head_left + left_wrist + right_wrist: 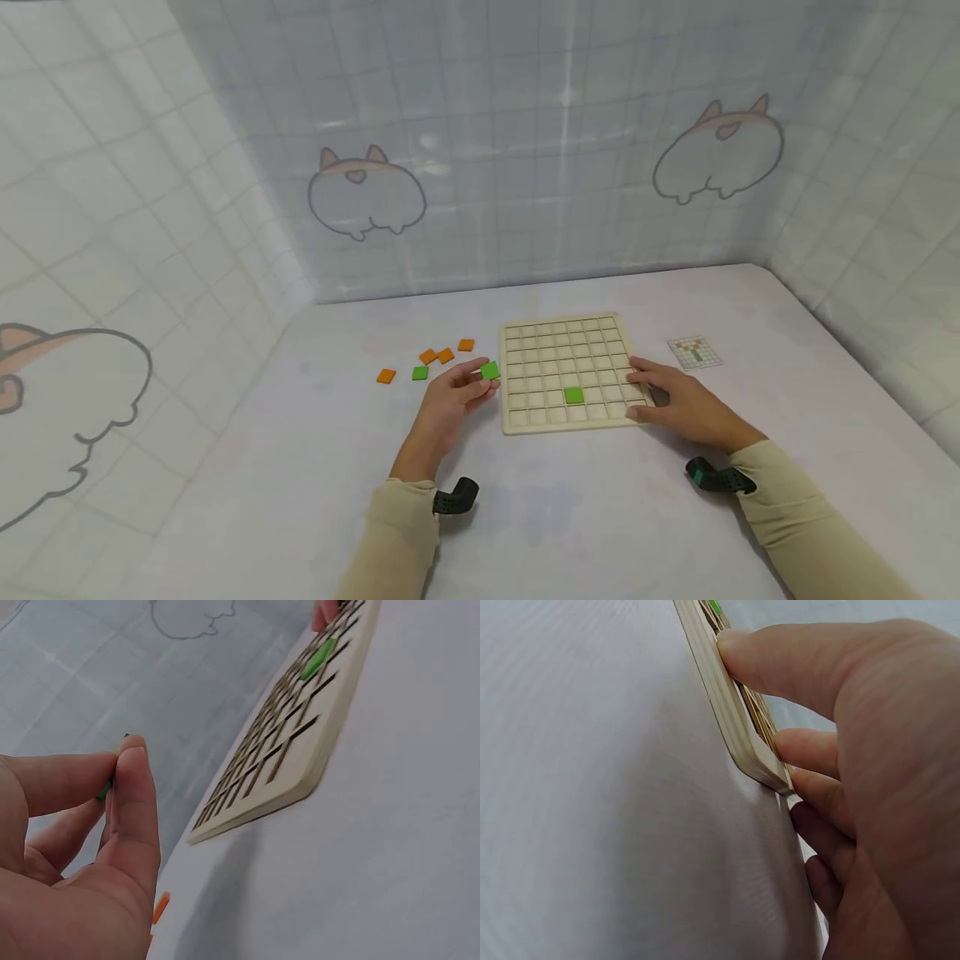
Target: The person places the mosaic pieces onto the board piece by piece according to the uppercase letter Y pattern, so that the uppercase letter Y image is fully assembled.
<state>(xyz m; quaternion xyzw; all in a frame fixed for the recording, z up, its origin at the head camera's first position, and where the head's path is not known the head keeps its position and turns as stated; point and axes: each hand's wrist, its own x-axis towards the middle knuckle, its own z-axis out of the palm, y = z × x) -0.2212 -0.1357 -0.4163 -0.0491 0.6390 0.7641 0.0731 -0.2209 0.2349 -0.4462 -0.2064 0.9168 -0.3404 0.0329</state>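
My left hand (448, 402) pinches a green square tile (490, 370) between thumb and fingers, just off the left edge of a pale wooden grid board (510, 431). In the left wrist view the fingers mostly hide that tile (105, 789). Another green tile (573, 395) sits in a cell toward the near side of the board. My right hand (686, 406) rests on the board's near right corner, its thumb and fingertips touching the top; the right wrist view shows nothing pinched there.
Several orange tiles (386, 377) and one green tile (420, 373) lie left of the board on the white table (300, 492). A small card (695, 352) with a coloured grid pattern lies to the right. Tile-patterned walls (525, 208) enclose the table.
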